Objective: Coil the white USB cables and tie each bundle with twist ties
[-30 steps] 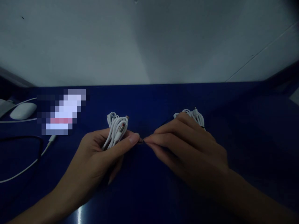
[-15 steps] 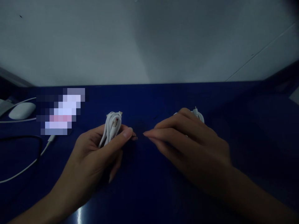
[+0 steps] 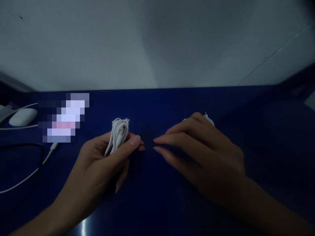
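My left hand (image 3: 103, 160) is closed around a coiled white cable bundle (image 3: 118, 132), thumb pressed over its lower part; a connector tip shows at the top of the coil. My right hand (image 3: 199, 154) lies to the right with fingers stretched toward the left hand, a small gap between the fingertips. It holds nothing that I can see. Behind its knuckles a second white cable bundle (image 3: 208, 119) rests on the dark blue table (image 3: 157, 196), mostly hidden by the hand.
A white mouse (image 3: 22, 116) sits at the far left, with white and dark cables (image 3: 29, 170) trailing across the table there. A blurred-out object (image 3: 65, 118) lies left of the bundle. A pale wall (image 3: 157, 42) rises behind the table.
My fingertips, which met in a pinch between the hands one second ago, have parted. The left hand drew the coil slightly left and turned it more upright; the right hand's fingers have straightened.
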Demonstrator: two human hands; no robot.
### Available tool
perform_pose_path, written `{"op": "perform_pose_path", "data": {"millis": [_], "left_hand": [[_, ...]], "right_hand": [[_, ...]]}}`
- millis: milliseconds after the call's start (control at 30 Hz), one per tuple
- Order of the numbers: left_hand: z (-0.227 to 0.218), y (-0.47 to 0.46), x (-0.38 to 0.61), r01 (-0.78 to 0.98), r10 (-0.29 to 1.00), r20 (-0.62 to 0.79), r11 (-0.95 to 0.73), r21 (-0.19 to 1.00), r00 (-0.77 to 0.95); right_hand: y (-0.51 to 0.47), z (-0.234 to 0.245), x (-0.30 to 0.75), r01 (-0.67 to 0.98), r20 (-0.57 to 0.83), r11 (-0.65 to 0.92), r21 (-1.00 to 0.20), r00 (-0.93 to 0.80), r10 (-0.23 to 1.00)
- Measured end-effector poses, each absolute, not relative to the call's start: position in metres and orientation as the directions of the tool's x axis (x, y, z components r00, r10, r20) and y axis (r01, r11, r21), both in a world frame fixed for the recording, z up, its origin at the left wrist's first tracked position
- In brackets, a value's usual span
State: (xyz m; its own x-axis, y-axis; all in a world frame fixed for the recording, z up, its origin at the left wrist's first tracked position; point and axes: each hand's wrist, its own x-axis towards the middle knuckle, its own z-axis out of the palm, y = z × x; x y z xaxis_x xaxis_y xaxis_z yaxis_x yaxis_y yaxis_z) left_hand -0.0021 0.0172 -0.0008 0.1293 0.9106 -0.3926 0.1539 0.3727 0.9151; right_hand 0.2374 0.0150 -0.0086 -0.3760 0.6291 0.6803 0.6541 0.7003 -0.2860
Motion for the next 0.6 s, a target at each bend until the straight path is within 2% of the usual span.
{"op": "perform_pose_path", "data": {"millis": [300, 500, 600], "left_hand": [[0.003, 0.016, 0.002, 0.24, 0.92, -0.368, 0.33, 0.913, 0.134], [0.008, 0.014, 0.003, 0.293, 0.943, -0.249, 0.179, 0.939, 0.222], [0.008, 0.013, 0.0, 0.289, 0.93, -0.25, 0.169, 0.942, 0.271]], "right_hand": [[0.016, -0.009, 0.231, 0.628, 0.695, 0.738, -0.247, -0.415, 0.587], [0.016, -0.01, 0.227, 0.624, 0.74, 0.751, -0.216, -0.397, 0.543], [0.016, -0.011, 0.226, 0.607, 0.761, 0.768, -0.205, -0.395, 0.515]]}}
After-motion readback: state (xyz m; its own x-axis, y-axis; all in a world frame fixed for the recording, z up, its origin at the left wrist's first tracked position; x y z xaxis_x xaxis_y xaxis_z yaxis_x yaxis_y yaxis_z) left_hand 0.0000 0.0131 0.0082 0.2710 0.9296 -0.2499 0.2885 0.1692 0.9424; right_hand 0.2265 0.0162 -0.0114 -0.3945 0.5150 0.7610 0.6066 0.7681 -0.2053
